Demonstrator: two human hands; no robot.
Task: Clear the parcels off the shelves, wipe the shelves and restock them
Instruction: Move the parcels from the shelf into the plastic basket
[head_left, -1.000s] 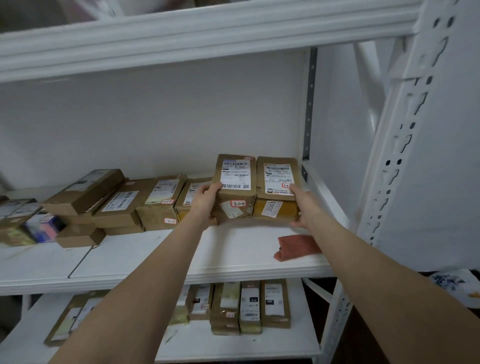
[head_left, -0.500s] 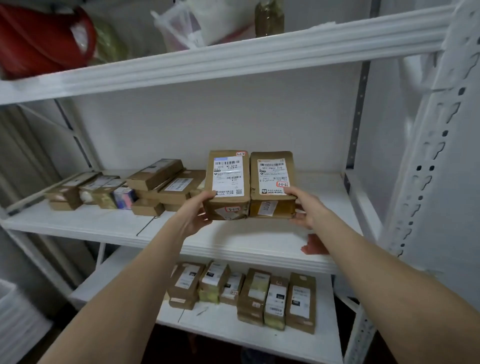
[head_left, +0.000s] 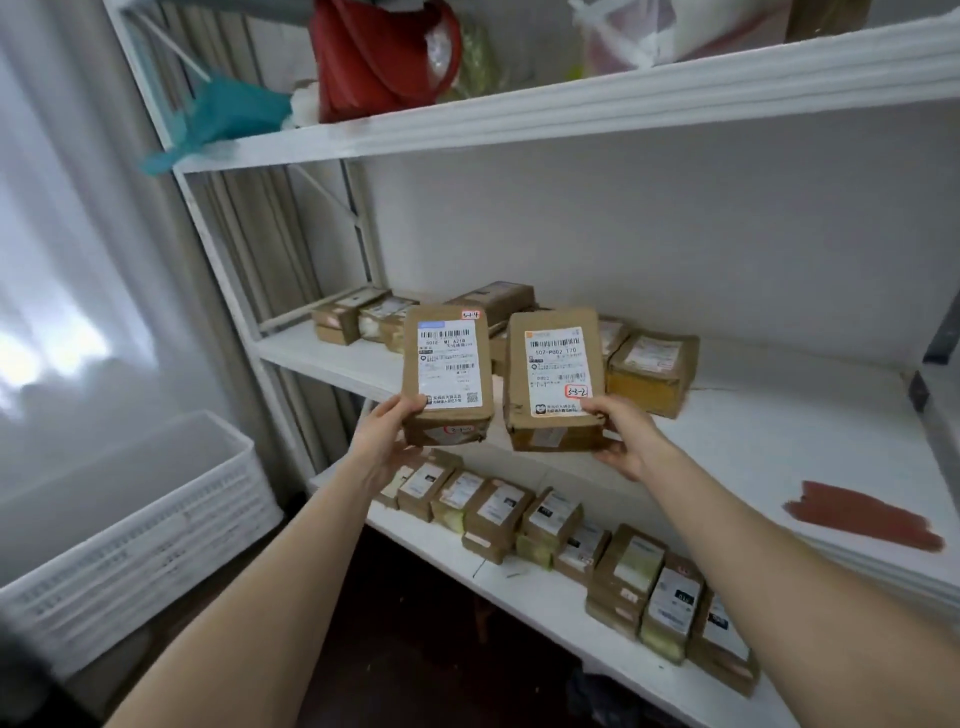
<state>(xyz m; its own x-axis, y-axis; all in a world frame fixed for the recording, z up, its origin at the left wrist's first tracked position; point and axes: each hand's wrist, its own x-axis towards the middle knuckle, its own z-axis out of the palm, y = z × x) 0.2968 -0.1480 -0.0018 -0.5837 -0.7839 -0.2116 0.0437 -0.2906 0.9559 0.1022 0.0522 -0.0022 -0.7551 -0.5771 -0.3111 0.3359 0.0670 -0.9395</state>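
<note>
A second ago both hands pressed two bundles of parcels together as one block, low over the right end of the middle shelf (head_left: 779, 441). Now the block has split and come clear of the shelf. The left hand (head_left: 387, 436) grips the left parcel (head_left: 449, 364) at its lower left corner, thumb on the front edge and fingers curled underneath. The right hand (head_left: 626, 436) grips the right parcel (head_left: 556, 369) at its lower right corner, thumb on the label and fingers clamped below. Both parcels hang in the air in front of the shelf with a gap between them, labels facing the camera. Each may have a second box under it, though I cannot tell for certain. The view has also swung left, bringing a white crate (head_left: 156, 519) on the floor into sight, which is probably where this load is headed. Clearing seems to be under way but far from finished. More parcels (head_left: 652, 369) sit at the back of the middle shelf, and a full row (head_left: 571, 530) lies on the lower shelf (head_left: 519, 577). The red-brown cloth (head_left: 862, 514) lies untouched on the middle shelf's right end, so wiping has not yet begun, and restocking comes after that.
</note>
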